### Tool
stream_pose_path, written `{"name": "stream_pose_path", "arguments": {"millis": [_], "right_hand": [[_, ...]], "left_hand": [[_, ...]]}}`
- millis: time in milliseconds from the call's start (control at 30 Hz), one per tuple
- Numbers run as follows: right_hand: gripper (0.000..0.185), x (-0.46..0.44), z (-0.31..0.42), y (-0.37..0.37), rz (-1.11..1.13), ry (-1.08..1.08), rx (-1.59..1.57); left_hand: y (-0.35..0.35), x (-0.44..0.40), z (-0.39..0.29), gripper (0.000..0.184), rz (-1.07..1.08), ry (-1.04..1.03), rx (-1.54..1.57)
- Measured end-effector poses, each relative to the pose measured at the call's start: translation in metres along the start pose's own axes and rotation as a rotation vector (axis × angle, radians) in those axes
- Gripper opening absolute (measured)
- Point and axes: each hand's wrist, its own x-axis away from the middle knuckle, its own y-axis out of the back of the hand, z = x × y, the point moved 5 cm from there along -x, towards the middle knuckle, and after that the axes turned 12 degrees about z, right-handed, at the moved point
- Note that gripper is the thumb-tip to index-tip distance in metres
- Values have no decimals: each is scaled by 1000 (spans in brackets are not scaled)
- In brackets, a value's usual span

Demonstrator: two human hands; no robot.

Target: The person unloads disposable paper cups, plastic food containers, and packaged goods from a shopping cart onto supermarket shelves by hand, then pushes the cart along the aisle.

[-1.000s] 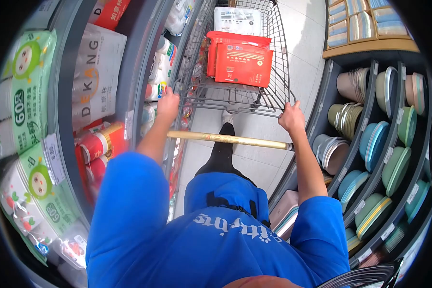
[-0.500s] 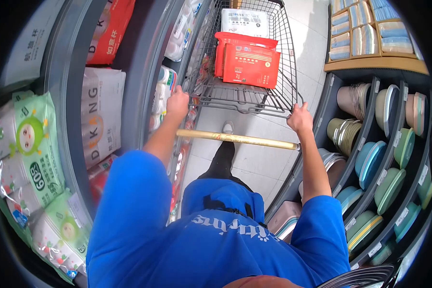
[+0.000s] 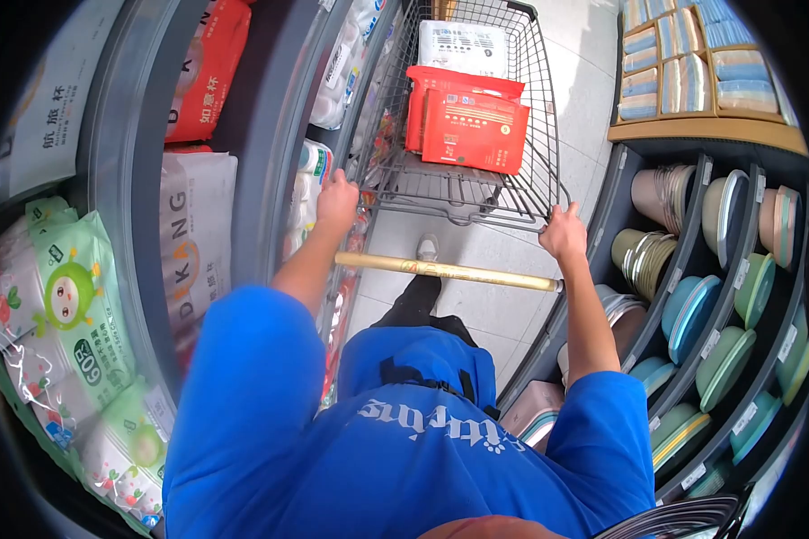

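A black wire shopping cart (image 3: 548,112) stands in front of me, its yellow handle bar (image 3: 449,270) crossing close to my body. My left hand (image 3: 337,203) is closed around the cart frame's left side, ahead of the bar. Likewise my right hand (image 3: 564,232) is wrapped round the frame's right side. Inside the basket lie red flat packages (image 3: 474,130), overlapping one another. Behind them rests a white package (image 3: 463,47) with dark print.
Shelves on my left hold green-and-white packs (image 3: 72,296), a white bag (image 3: 198,242) and a red bag (image 3: 211,72). Stacked bowls (image 3: 692,310) and cups (image 3: 663,189) fill the right-hand shelves, close to my right arm. Pale floor tiles (image 3: 575,54) run along the aisle.
The shelf goods on the left have slid a little lower in view. The cart, with both hands still on its frame, sits slightly lower and further right.
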Motion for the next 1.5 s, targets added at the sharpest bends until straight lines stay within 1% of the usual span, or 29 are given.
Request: {"name": "stream_pose_path", "arguments": {"millis": [100,567,900,1100,1133,1233,1267,1367,1400,1500], "right_hand": [[34,4,1,3,0,-11,0],[34,7,3,9,6,2,7],[33,4,0,8,-50,51,31],[32,7,2,12,-109,118,-30],[45,4,0,10,-52,79,-45],[73,10,3,20,-142,197,-128],[102,-2,-6,10,-96,235,-168],[103,2,17,43,-38,308,-178],[97,-8,21,46,-28,399,-360],[88,-59,39,63,-123,519,-506]], "left_hand": [[-3,-1,1,29,-5,-9,101],[2,3,0,31,18,0,91],[-5,-2,2,36,2,12,62],[2,4,3,36,-21,6,64],[7,4,3,35,-24,2,63],[7,9,0,31,-23,-13,74],[6,10,0,29,-22,-12,80],[16,7,2,28,-7,-10,100],[15,9,1,28,16,-8,112],[20,11,-2,32,12,-13,111]]}}
